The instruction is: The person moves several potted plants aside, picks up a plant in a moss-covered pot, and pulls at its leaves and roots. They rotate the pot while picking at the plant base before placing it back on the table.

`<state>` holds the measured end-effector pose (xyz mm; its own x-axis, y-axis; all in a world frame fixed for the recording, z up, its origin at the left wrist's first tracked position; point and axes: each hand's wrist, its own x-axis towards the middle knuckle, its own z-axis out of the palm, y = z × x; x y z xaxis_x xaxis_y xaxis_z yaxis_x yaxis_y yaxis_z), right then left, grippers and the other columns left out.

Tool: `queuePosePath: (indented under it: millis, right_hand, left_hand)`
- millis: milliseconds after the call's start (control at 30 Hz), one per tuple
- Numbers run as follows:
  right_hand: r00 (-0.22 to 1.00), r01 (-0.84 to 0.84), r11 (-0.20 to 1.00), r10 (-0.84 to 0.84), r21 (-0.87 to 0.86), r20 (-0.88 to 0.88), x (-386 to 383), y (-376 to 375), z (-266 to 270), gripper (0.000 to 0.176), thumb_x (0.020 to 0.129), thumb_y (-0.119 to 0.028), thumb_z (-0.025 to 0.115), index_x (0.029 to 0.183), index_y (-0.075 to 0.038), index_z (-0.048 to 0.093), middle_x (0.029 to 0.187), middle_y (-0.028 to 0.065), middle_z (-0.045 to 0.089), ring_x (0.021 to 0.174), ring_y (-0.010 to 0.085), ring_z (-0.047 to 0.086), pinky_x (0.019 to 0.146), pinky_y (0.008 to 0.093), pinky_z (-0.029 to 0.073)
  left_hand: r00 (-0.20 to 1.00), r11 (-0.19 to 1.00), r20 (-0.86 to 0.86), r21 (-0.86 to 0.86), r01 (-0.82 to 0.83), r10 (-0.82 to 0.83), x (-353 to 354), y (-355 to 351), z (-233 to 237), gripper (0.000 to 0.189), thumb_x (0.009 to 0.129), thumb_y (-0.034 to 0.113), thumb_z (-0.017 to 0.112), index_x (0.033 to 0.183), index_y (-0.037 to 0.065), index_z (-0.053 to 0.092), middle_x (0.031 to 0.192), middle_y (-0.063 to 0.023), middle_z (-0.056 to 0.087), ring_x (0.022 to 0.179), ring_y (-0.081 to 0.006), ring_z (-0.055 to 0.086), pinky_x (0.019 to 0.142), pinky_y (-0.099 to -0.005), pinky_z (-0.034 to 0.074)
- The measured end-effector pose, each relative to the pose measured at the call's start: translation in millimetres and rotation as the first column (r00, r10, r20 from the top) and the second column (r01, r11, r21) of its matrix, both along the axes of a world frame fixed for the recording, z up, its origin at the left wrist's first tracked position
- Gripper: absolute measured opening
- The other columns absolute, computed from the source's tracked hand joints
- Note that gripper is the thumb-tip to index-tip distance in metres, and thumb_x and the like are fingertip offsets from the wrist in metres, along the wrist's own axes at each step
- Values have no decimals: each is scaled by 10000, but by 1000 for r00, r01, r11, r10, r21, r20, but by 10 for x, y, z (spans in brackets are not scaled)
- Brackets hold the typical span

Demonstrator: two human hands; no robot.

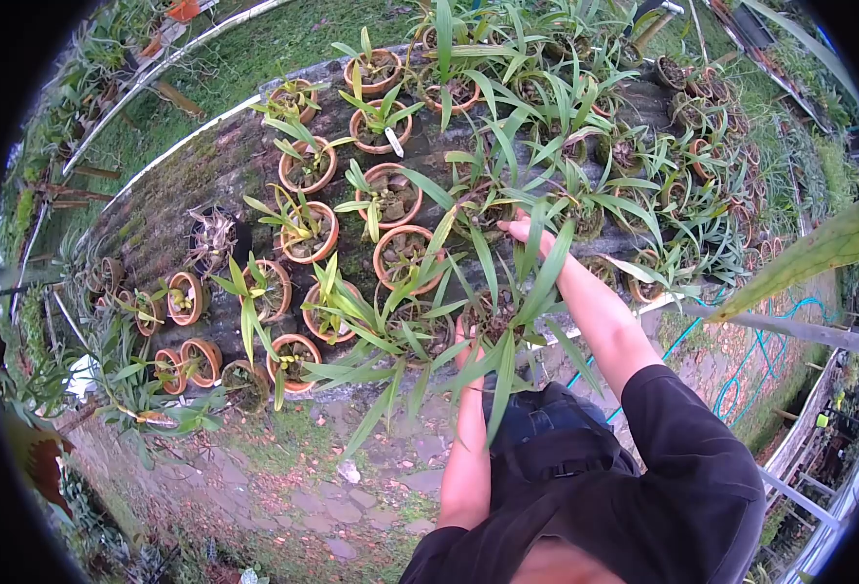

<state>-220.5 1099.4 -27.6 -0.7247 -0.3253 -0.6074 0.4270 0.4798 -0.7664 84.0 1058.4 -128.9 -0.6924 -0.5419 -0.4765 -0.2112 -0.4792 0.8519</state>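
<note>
My left hand [467, 343] is at the near edge of the table, against the side of a long-leaved potted plant [493, 316]. Its fingers look curled at the pot, though leaves cover part of them. Farther in, my right hand [524, 230] reaches among narrow green leaves beside another potted plant [488, 206]. The thumb and a finger show slightly apart, with nothing visible between them; the other fingers are hidden. Just left of my hands stands a clay pot [408, 259] with a small plant.
A dark corrugated tabletop [166, 175] carries many clay pots, with dense leaves on the right. A black pot [217, 238] holds a withered plant. A large leaf [809, 255] hangs close at right. A blue hose [731, 394] lies on the stone path [327, 506].
</note>
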Motion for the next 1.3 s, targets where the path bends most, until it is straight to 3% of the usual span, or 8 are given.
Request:
queuePosePath:
  millis: [167, 200, 267, 467, 700, 767, 1100, 1300]
  right_hand:
    - [980, -145, 989, 145, 8, -136, -297, 210, -1232, 817, 863, -248, 715, 1568, -93, 334, 1574, 186, 409, 1456, 338, 377, 1192, 415, 299]
    - [973, -76, 952, 137, 297, -187, -223, 100, -991, 674, 832, -208, 721, 1436, -18, 488, 1367, 170, 607, 1231, 277, 570, 1084, 363, 399]
    - [916, 46, 982, 31, 182, -401, -147, 48, -1034, 670, 827, -210, 717, 1422, 3, 494, 1335, 177, 626, 1211, 277, 584, 1069, 370, 412]
    - [977, 67, 991, -89, -120, -193, -290, 139, -1058, 692, 811, -199, 678, 1435, 25, 478, 1420, 214, 546, 1324, 277, 490, 1116, 396, 369]
    - [852, 12, 977, -121, -211, -510, -233, 239, 162, 736, 805, -233, 680, 1456, 24, 451, 1322, 182, 633, 1262, 249, 554, 1109, 373, 394]
    - [910, 121, 986, -155, -113, -385, -290, 424, 256, 619, 841, -197, 665, 1388, 50, 516, 1060, 101, 743, 1016, 208, 662, 999, 332, 471]
    - [866, 266, 933, -343, -244, -365, 83, 1558, 1159, 321, 922, -137, 601, 1209, 6, 600, 1007, 74, 725, 887, 141, 662, 820, 279, 516]
    - [834, 382, 859, -479, -341, -273, 788, 2373, 1692, 308, 890, -127, 615, 1182, -31, 636, 965, 41, 716, 874, 121, 645, 832, 276, 505]
  left_hand:
    - [946, 917, -231, 377, -128, 227, -42, 55, 145, 520, 1041, 147, 565, 1528, 57, 405, 1379, -98, 574, 1164, -161, 575, 1005, -318, 470]
    - [944, 916, -240, 382, -123, 226, -59, 37, 140, 519, 1041, 152, 565, 1526, 55, 407, 1402, -100, 564, 1199, -167, 572, 1033, -322, 464]
    - [969, 953, -206, 296, -70, 135, -81, -59, 137, 522, 1045, 173, 570, 1530, 71, 407, 1414, -91, 554, 1220, -164, 557, 1052, -331, 450]
    - [985, 956, -154, 293, -26, 74, 63, -149, 147, 531, 1067, 267, 534, 1548, 95, 387, 1409, -76, 544, 1227, -167, 553, 1046, -343, 455]
    - [997, 973, -46, 219, 68, -59, 433, -276, 376, 532, 1084, 325, 479, 1558, 107, 372, 1365, -91, 570, 1178, -185, 604, 977, -352, 517]
    - [992, 975, 36, 188, 114, -123, 437, -343, 761, 540, 1085, 345, 473, 1559, 108, 370, 1356, -93, 571, 1168, -192, 614, 952, -367, 533]
    - [985, 989, 93, 9, 146, -146, 378, -480, 1600, 642, 1042, 503, 513, 1441, 2, 467, 1348, -139, 589, 1185, -233, 620, 932, -406, 555]
    - [996, 994, -85, -112, 12, -21, 690, -398, 2026, 361, 1045, 213, 573, 1368, 52, 571, 1284, -135, 652, 1183, -226, 612, 939, -376, 507]
